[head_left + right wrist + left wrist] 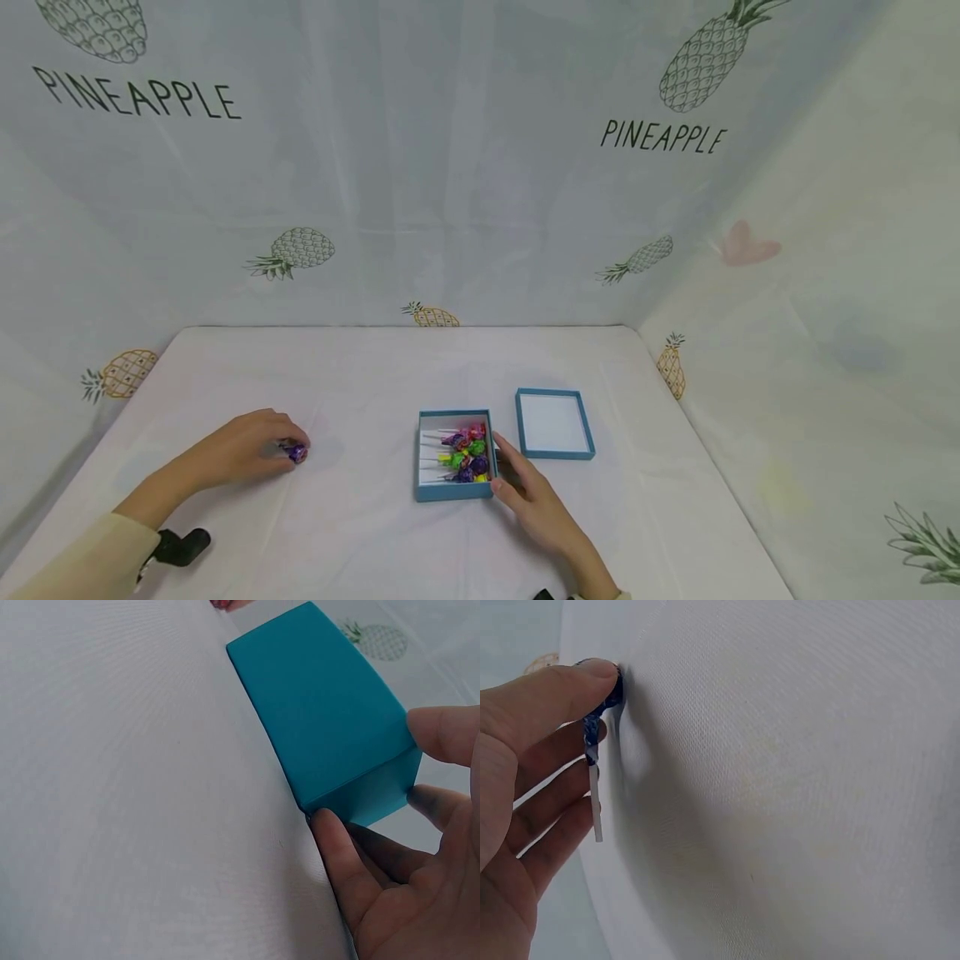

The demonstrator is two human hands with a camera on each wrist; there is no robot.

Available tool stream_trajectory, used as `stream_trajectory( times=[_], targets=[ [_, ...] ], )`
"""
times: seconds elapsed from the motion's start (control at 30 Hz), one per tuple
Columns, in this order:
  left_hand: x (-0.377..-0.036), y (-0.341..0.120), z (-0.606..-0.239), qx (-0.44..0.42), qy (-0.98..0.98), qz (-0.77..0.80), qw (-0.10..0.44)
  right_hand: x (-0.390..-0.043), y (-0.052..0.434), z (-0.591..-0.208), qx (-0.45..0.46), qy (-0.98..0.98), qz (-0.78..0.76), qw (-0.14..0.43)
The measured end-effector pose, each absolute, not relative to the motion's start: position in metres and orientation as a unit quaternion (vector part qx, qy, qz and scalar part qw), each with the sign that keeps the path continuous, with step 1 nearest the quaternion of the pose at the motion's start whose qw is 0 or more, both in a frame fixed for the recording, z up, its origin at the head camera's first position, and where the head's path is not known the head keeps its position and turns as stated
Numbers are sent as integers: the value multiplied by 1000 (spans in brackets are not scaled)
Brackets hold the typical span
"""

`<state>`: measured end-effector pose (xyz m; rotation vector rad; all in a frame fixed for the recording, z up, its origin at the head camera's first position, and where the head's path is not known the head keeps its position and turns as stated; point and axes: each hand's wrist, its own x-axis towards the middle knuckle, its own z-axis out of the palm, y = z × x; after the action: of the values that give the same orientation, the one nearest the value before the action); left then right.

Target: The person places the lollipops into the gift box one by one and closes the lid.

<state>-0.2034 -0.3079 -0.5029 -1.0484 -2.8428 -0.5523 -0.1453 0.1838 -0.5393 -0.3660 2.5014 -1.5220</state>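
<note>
My left hand [251,446] is at the left of the table, pinching a lollipop [297,452] between thumb and fingertips. Its blue-purple wrapped head is partly covered by the thumb in the left wrist view, and the white stick [595,802] points down past the fingers. At the middle stands a blue box [453,492], uncovered, with several lollipops [468,454] in bright wrappers lying in it, sticks to the left. My right hand [532,500] holds the box at its right side, thumb by the near corner; the fingers [345,855] reach low along that side.
A blue-rimmed lid [555,456] lies with its white inside up, to the right of the box and farther back. White cloth covers the table [360,375]. Behind and beside it hangs a pineapple-print curtain [450,167].
</note>
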Motion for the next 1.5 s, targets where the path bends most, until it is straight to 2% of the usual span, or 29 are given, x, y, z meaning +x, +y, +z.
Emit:
stream_trajectory(
  times=[0.1,0.5,1.1,1.3,1.5],
  targets=[
    [-204,-307,-505,-339,-923,-180,38,-145,184,-540,-126,843,-514,94],
    [-212,-282,-493,-317,-930,-186,1,-145,184,-537,-125,844,-513,95],
    [-223,-168,-447,-350,-906,-239,-15,-144,185,-535,-124,841,-517,96],
    [-227,-134,-440,-375,-890,-259,-18,-145,184,-535,-126,839,-519,100],
    [-226,-105,-441,-387,-876,-284,-46,-146,185,-536,-133,836,-523,100]
  ],
)
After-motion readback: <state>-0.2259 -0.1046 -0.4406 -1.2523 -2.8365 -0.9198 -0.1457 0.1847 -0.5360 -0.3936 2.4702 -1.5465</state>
